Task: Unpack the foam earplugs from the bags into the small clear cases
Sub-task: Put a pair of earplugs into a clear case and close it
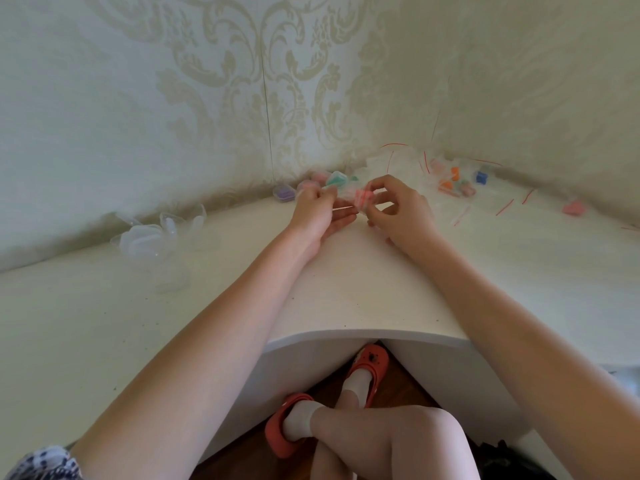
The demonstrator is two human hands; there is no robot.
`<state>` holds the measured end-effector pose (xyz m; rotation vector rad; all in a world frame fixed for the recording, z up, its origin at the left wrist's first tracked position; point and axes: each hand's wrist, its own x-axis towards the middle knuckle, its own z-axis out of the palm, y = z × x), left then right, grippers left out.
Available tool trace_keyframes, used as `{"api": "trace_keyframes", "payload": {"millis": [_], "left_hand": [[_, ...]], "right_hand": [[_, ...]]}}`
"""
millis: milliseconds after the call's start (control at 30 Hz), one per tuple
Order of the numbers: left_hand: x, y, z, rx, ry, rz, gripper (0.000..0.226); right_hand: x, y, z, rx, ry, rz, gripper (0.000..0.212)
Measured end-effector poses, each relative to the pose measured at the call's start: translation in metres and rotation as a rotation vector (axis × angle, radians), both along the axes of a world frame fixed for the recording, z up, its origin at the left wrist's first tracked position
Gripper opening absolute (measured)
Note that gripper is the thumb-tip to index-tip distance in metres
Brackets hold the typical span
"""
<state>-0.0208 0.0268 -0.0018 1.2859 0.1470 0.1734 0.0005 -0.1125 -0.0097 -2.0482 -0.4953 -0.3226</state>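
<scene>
Pinching small bag (360, 199) of pink earplugs between both hands; left hand (320, 211), right hand (398, 209)

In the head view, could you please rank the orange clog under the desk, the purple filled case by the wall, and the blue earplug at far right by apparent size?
1. orange clog, clearly largest.
2. purple filled case.
3. blue earplug, slightly smaller than the case; blur makes that gap uncertain.

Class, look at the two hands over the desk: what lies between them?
In the head view, a small clear bag with pink earplugs inside spans the gap, pinched by the left hand and right hand.
</scene>
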Motion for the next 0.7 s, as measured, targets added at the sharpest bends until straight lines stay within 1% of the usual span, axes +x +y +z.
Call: {"api": "trace_keyframes", "payload": {"millis": [133,200,367,500,600,700], "left_hand": [[0.001,0.000,-0.004,0.036,-0.006,-0.036,0.018],[0.001,0.000,-0.004,0.055,-0.011,-0.035,0.017],[0.002,0.001,-0.003,0.071,-0.019,-0.002,0.018],[0.001,-0.001,-0.004,0.146,-0.028,-0.010,0.021],[0.008,0.001,-0.007,0.107,-0.009,0.063,0.019],[0.013,0.001,-0.008,0.059,0.030,0.115,0.029]], "right_hand": [[0.001,-0.004,-0.001,-0.161,-0.010,0.019,0.019],[0.001,-0.006,-0.001,-0.222,-0.035,0.007,0.018],[-0.003,-0.004,0.001,-0.234,-0.101,0.021,0.010],[0.000,0.001,-0.001,-0.189,-0.117,0.015,0.011],[0.002,0.003,-0.002,-0.102,-0.096,0.014,0.013],[0.002,0.008,-0.002,0.019,-0.024,0.001,0.017]]}}
